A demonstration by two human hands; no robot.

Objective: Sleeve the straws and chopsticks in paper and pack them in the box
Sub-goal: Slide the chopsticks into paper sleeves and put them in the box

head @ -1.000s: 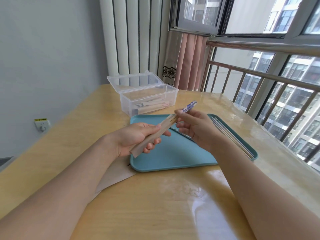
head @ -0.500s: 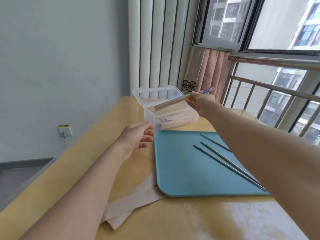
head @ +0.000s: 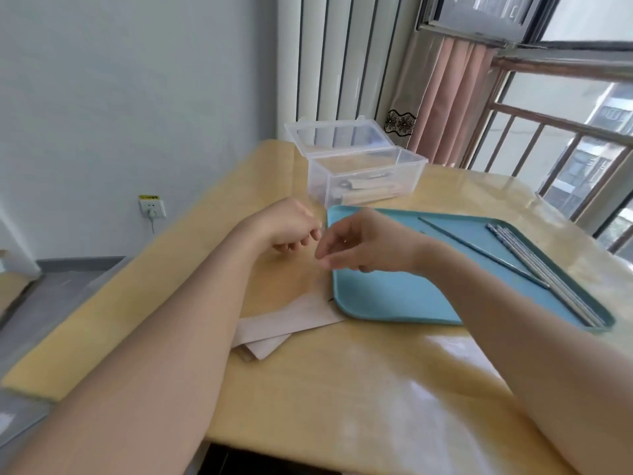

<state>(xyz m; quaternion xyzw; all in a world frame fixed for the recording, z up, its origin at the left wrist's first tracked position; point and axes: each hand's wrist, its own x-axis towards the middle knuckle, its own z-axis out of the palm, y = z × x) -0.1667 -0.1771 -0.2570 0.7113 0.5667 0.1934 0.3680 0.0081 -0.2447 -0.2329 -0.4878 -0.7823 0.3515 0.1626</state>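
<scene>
Both hands (head: pixel 294 228) (head: pixel 359 245) empty now, sleeved chopsticks (head: pixel 368 193) boxed

The yellow wooden table (head: pixel 342 389) holds a clear plastic box (head: pixel 363 173) far past the hands, a blue tray (head: pixel 404 303) just under the right hand, and flat paper sleeves (head: pixel 284 327) nearer than both hands.
</scene>
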